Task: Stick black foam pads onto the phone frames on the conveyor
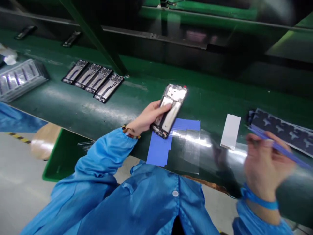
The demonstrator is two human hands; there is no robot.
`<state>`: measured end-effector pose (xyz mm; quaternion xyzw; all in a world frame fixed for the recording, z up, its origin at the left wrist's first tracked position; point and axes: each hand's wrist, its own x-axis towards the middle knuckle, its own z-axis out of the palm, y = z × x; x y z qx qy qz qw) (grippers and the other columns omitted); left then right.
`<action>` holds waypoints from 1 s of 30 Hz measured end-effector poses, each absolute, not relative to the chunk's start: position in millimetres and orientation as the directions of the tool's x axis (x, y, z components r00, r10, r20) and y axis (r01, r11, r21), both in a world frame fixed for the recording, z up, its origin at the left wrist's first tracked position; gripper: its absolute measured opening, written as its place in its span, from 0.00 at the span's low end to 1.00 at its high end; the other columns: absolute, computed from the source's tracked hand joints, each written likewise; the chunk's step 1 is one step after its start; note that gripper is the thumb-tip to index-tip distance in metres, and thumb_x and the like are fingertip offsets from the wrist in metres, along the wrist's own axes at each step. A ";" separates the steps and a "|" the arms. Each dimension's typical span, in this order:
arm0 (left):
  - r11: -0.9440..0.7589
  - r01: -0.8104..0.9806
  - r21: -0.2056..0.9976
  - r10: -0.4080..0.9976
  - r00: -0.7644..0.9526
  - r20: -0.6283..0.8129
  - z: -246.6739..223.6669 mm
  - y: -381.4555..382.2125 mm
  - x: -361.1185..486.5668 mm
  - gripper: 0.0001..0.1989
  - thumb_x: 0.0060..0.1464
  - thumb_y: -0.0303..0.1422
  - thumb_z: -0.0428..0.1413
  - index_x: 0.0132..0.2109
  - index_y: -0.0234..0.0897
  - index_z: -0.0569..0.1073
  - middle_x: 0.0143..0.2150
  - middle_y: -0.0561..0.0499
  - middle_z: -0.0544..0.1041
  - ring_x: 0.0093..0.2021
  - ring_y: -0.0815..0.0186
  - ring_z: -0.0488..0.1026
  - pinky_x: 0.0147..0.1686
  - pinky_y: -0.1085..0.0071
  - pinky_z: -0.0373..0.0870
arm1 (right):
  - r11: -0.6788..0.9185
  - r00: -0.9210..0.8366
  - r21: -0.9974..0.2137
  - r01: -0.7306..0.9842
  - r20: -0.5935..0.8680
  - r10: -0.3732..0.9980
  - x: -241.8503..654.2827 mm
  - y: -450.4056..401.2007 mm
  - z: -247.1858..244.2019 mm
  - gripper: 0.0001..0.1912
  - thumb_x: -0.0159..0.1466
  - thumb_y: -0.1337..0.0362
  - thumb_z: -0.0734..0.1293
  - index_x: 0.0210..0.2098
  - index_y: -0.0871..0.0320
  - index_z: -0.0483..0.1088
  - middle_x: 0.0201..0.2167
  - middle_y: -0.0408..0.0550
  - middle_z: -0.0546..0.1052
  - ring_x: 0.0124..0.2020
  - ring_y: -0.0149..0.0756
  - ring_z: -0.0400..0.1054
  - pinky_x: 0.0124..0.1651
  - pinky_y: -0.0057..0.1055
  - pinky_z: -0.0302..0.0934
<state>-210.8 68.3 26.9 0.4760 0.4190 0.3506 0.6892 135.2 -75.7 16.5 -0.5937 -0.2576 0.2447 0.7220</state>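
Note:
My left hand (153,114) is closed round a phone frame (172,109), its thumb lying across the silvery inner side. The frame is tilted above blue sheets (158,148) and a clear film (189,153) on the bench. On the right, my right hand (269,163) grips a slim blue-violet stick-like tool (281,145), blurred by motion, so its exact kind does not show. The tool's end is near a stack of dark sheets with grey cut-out shapes (283,130). Between the hands lies a small white stack of cards or labels (230,131).
Several phone frames (109,88) lie in a row at the left on the green bench (141,86). Stacked clear trays (23,80) stand farther left. A green post (97,39) rises behind the row. Below the bench edge is a green bin (63,160).

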 end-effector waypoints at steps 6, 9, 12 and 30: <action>0.041 0.057 0.998 0.732 0.678 -0.069 20.2 12.2 -192.6 0.46 0.61 0.34 0.69 0.79 0.45 0.57 0.61 0.43 0.83 0.48 0.60 0.85 0.47 0.62 0.84 | 0.040 0.559 -0.995 -0.091 -0.018 0.829 76.7 -50.5 2.6 0.21 0.64 0.48 0.83 0.45 0.57 0.84 0.44 0.50 0.86 0.47 0.41 0.84 0.70 0.53 0.72; -0.031 0.192 0.981 0.703 0.702 -0.116 19.4 -9.3 -183.3 0.41 0.59 0.30 0.67 0.75 0.46 0.62 0.60 0.47 0.82 0.50 0.59 0.83 0.49 0.62 0.82 | -0.033 0.525 -0.998 -0.054 -0.057 0.849 69.2 -47.1 -2.9 0.22 0.61 0.50 0.85 0.44 0.56 0.79 0.38 0.47 0.86 0.44 0.42 0.86 0.64 0.49 0.76; -0.050 0.300 0.953 0.746 0.645 -0.164 13.4 -21.2 -173.0 0.26 0.62 0.31 0.65 0.64 0.44 0.70 0.50 0.52 0.83 0.45 0.61 0.82 0.47 0.64 0.79 | -0.081 0.508 -0.997 0.019 -0.060 0.859 64.8 -46.3 -9.7 0.25 0.59 0.50 0.86 0.42 0.53 0.74 0.37 0.46 0.86 0.43 0.44 0.86 0.59 0.47 0.78; -0.678 0.521 0.518 0.670 0.729 0.143 -7.4 -24.1 -183.7 0.18 0.73 0.41 0.64 0.63 0.36 0.77 0.61 0.43 0.81 0.58 0.52 0.75 0.55 0.54 0.73 | -0.045 0.512 -0.990 0.134 0.031 0.858 56.9 -78.2 -13.4 0.23 0.62 0.52 0.85 0.37 0.51 0.68 0.37 0.42 0.84 0.44 0.41 0.84 0.69 0.54 0.73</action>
